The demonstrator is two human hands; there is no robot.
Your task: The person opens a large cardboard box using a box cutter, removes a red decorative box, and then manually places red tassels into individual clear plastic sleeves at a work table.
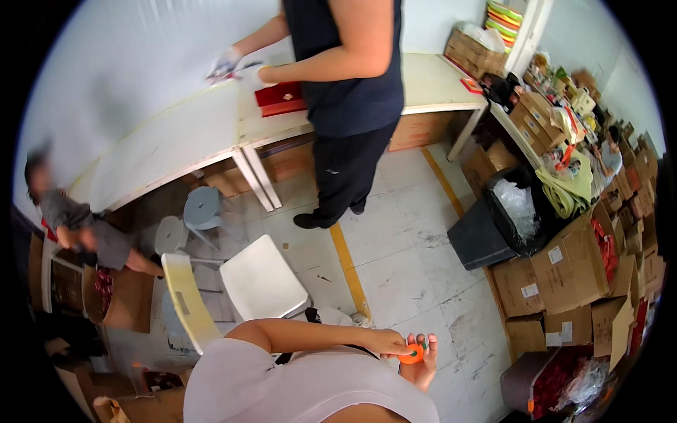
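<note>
My left arm reaches across my body. My left hand (389, 342) has its fingers closed and pinches at the edge of a small round orange piece (409, 354) with a dark green spot on top; its exact kind cannot be made out. My right hand (425, 368) is turned up around the same piece from the right, with its fingertips showing beyond it. Both hands are held in front of my body, above the tiled floor.
A white chair (264, 278) stands ahead to the left, with grey stools (203, 208) behind it. A co-worker (352, 92) in dark clothes works at a white table (162, 144) with a red box (281, 99). On the right are a dark bin (486, 229) and cardboard boxes (564, 261). Another person (77, 218) is at left.
</note>
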